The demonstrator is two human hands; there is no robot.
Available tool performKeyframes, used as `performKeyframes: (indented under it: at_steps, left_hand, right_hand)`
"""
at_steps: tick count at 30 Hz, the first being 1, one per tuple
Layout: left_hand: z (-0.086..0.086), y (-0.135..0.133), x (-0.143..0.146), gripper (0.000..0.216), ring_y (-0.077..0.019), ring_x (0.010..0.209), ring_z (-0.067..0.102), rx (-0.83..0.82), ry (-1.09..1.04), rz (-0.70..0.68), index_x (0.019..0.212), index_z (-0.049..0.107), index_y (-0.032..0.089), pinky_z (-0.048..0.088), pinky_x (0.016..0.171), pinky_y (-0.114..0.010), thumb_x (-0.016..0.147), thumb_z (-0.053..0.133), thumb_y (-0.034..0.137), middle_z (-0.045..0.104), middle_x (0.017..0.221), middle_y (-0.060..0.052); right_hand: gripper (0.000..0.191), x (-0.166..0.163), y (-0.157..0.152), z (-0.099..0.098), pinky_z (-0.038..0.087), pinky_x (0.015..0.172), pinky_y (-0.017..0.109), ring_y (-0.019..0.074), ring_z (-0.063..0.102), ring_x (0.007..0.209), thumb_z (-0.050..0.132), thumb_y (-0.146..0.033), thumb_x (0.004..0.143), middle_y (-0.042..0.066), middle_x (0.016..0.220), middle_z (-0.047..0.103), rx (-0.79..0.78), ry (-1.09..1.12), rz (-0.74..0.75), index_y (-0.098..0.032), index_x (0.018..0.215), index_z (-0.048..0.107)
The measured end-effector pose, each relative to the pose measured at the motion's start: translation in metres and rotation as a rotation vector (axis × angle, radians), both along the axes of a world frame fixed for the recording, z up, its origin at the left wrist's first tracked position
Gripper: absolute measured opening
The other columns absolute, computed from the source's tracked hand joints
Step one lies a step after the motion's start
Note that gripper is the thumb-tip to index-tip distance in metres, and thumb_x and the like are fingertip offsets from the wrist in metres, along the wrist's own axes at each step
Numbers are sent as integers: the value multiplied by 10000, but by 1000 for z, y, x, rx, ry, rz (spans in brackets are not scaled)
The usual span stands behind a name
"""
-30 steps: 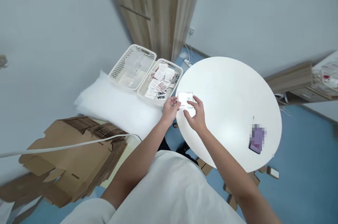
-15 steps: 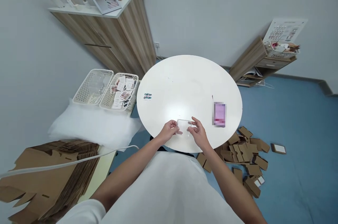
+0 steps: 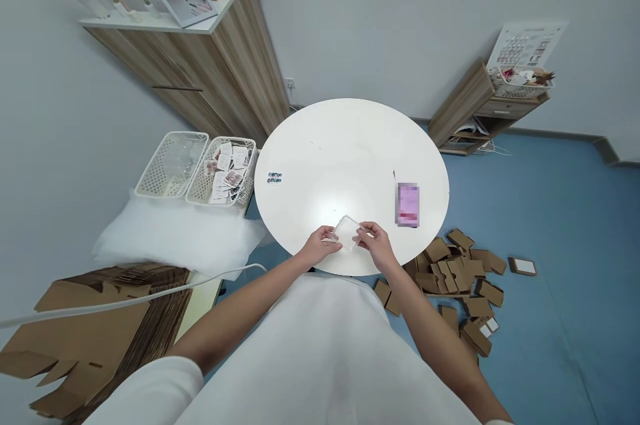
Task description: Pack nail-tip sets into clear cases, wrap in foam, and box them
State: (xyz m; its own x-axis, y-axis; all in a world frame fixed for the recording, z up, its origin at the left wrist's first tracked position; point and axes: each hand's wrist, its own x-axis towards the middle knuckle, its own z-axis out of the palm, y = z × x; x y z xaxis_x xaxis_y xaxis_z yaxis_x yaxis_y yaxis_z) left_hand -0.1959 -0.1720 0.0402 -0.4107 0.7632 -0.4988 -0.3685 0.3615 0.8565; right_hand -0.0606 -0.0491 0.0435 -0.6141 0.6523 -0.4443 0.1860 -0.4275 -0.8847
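Observation:
Between both hands, above the near edge of the white round table (image 3: pixel 350 138), is a small clear plastic box (image 3: pixel 347 233), turned so one corner points away from me. My left hand (image 3: pixel 319 245) pinches its left side between thumb and fingers. On the opposite side my right hand (image 3: pixel 376 242) grips it the same way. Whether anything lies inside the box cannot be made out. A small card with dark oval pieces (image 3: pixel 275 178) lies at the table's left. To the right lies a pink-purple pixelated item (image 3: pixel 408 205).
Left of the table stand a white basket of cards (image 3: pixel 225 175) and another basket (image 3: pixel 170 165) with clear plastic pieces. White foam wrap (image 3: pixel 175 238) and flattened cardboard (image 3: pixel 95 338) lie nearer. Folded brown boxes (image 3: pixel 457 275) are heaped on the right. A cabinet (image 3: pixel 225 71) stands behind.
The clear plastic box has been rotated, from square-on to cornerwise, with both hands still on it. The whole view has shifted slightly.

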Motion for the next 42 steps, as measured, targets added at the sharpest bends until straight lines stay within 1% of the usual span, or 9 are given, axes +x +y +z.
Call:
performKeyframes:
  at_steps: [8, 14, 20, 24, 27, 32, 37, 40, 42]
  left_hand:
    - [-1, 4, -11, 365, -133, 685, 626, 36, 8, 169, 916, 522, 184, 477, 688, -288, 628, 699, 320, 569, 788, -1]
    - [-3, 0, -23, 389, -128, 656, 619, 60, 1, 90, 893, 539, 175, 478, 693, -297, 591, 728, 331, 574, 769, 3]
    - [-12, 12, -23, 381, -145, 696, 622, 51, 63, 27, 912, 546, 157, 463, 743, -336, 626, 703, 353, 603, 792, -27]
    - [-10, 19, -18, 327, -181, 887, 584, 1, 312, 35, 959, 572, 175, 446, 780, -341, 705, 621, 374, 590, 1015, -88]
    - [-3, 22, -10, 337, -195, 959, 551, 50, 410, -82, 992, 592, 196, 430, 827, -352, 711, 615, 381, 570, 1086, -92]
    - [7, 26, 5, 463, -226, 1041, 522, 126, 238, -144, 1125, 550, 201, 411, 882, -378, 719, 617, 412, 528, 1185, -113]
    - [6, 27, 4, 424, -215, 1014, 551, 206, -68, -66, 1074, 555, 175, 416, 879, -386, 743, 593, 438, 570, 1099, -95]
    - [5, 27, -1, 413, -212, 987, 575, 134, -227, 37, 1054, 564, 181, 434, 842, -360, 737, 604, 442, 534, 1117, -100]
    - [5, 27, -4, 405, -208, 949, 595, 117, -331, 51, 1052, 572, 187, 447, 809, -338, 733, 615, 433, 523, 1099, -100]
  right_hand:
    - [303, -8, -18, -1, 490, 727, 319, 145, 604, 749, 661, -352, 632, -26, 727, 539, 7, -34, -1, -217, 830, 476]
    - [435, -4, -13, 9, 476, 729, 310, 145, 600, 831, 675, -384, 610, 61, 1118, 527, 144, -66, 0, -234, 960, 465]
    - [458, -5, -5, 5, 469, 666, 305, 143, 617, 675, 695, -386, 596, 2, 787, 602, 38, -78, -32, -204, 958, 483]
    - [371, -4, -1, 1, 466, 648, 297, 143, 601, 668, 691, -371, 597, 6, 752, 590, 72, -110, -136, -185, 877, 533]
    - [320, -5, 1, 2, 463, 625, 288, 136, 578, 652, 682, -375, 601, 15, 748, 594, 146, -130, -173, -182, 820, 551]
    - [288, -17, -9, 4, 469, 601, 274, 115, 524, 633, 653, -362, 632, 7, 776, 563, 336, -102, -150, -200, 842, 543]
    - [220, -20, -15, 9, 486, 691, 312, 133, 538, 744, 579, -367, 707, 39, 932, 546, 510, -46, 76, -224, 873, 594]
    - [282, -14, -7, 11, 470, 729, 342, 159, 536, 806, 578, -382, 708, 62, 994, 541, 586, -121, -19, -228, 943, 597]
    - [392, -9, 0, 10, 466, 720, 346, 169, 546, 820, 601, -402, 687, 72, 1022, 547, 479, -153, -85, -228, 1035, 555]
